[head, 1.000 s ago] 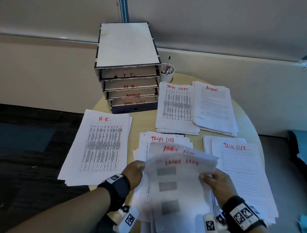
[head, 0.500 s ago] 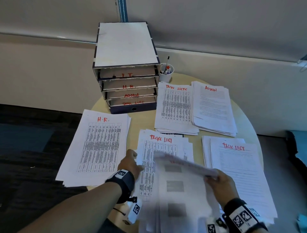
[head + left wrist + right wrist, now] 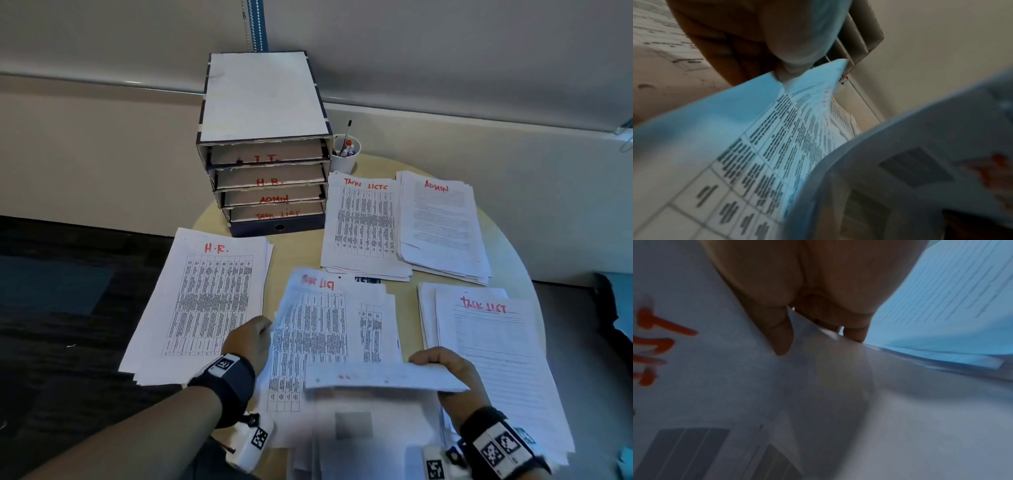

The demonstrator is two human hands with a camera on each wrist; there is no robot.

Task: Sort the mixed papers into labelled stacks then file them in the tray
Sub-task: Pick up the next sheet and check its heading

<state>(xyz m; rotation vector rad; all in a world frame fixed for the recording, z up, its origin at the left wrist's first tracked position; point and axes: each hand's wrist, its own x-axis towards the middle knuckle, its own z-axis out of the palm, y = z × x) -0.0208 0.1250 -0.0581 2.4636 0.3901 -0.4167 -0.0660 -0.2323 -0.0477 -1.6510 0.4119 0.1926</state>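
Observation:
A mixed pile (image 3: pixel 318 329) lies front centre on the round table (image 3: pixel 407 291), its top sheet a table headed "Task List" in red. My left hand (image 3: pixel 265 329) pinches the left edge of its upper sheets (image 3: pixel 777 146) and lifts them slightly. My right hand (image 3: pixel 431 359) grips a bundle of sheets (image 3: pixel 376 380) bent back toward me, thumb (image 3: pixel 781 337) on top and fingers underneath. Sorted stacks lie around: H.R. (image 3: pixel 205 301), Tasks Lists (image 3: pixel 366 226), Admin (image 3: pixel 442 226) and Task List (image 3: pixel 489 359). The four-shelf filing tray (image 3: pixel 260 102) stands at the back.
A white cup with pens (image 3: pixel 346 154) stands right of the tray, against the wall. The H.R. stack overhangs the table's left edge above dark floor. A blue object (image 3: pixel 368 280) peeks out under the Tasks Lists stack.
My right hand has pulled the bent bundle down and toward me, uncovering the centre pile. My left hand left the bundle and now pinches the pile's left edge.

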